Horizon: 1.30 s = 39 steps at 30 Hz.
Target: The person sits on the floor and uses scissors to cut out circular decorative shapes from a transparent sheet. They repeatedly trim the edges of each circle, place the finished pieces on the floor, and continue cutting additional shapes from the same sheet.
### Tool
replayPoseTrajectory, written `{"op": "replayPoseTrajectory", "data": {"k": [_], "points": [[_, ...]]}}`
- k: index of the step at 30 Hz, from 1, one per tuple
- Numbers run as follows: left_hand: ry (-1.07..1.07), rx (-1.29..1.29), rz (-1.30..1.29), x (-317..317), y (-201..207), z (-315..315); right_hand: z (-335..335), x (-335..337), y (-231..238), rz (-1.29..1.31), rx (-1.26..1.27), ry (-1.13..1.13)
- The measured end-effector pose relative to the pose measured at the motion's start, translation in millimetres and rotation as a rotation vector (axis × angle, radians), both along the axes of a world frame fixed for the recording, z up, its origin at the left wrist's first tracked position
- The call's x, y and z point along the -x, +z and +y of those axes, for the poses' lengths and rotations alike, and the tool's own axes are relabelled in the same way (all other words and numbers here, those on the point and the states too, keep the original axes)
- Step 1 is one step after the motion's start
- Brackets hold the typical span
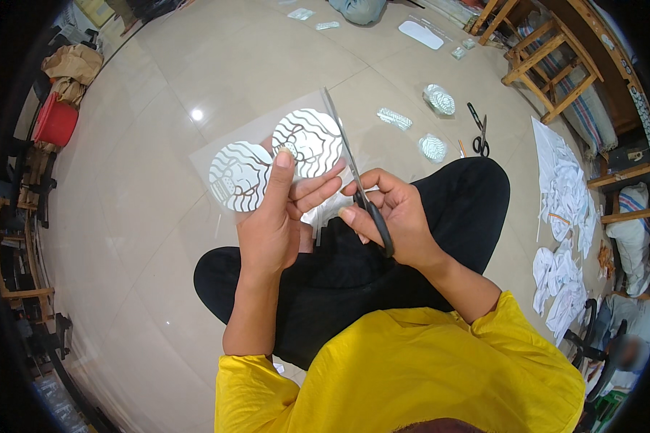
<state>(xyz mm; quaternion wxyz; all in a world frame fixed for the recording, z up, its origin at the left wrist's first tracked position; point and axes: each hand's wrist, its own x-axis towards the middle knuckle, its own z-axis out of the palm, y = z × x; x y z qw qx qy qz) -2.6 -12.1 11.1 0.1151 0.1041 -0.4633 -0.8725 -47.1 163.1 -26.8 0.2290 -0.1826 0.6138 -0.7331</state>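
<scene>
My left hand grips a clear film sheet, thumb on top and fingers beneath it. Two roundish white transfer designs with dark wavy lines lie side by side on the film: a left one and a right one. In my right hand is a pair of scissors with black handles. The blades point away from me along the sheet's right edge, beside the right design. Whether they touch the film I cannot tell. Below my hands, some pale cut film shows near my lap.
On the tiled floor ahead right lie several cut-out film pieces, a second pair of scissors and a white oblong sheet. White cloth is heaped at the right, near a wooden stool. A red tub stands far left.
</scene>
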Motion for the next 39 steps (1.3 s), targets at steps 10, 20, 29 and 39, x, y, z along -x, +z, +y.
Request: {"op": "replayPoseTrajectory", "data": {"k": [10, 20, 29, 39], "points": [[-0.004, 0.000, -0.025, -1.1, 4.6, 2.9, 0.5, 3.3, 6.5, -0.008, -0.028, -0.002], [-0.013, 0.021, -0.029, -2.4, 4.5, 1.1, -1.2, 6.9, 11.9, 0.007, -0.016, -0.022], [-0.115, 0.181, -0.091, 2.3, -2.0, -19.4, -7.2, 34.1, 18.8, 0.011, 0.189, -0.245], [-0.048, 0.072, -0.056, 17.8, -19.8, -23.2, -19.3, 31.8, 12.2, 0.064, 0.050, -0.213]]}}
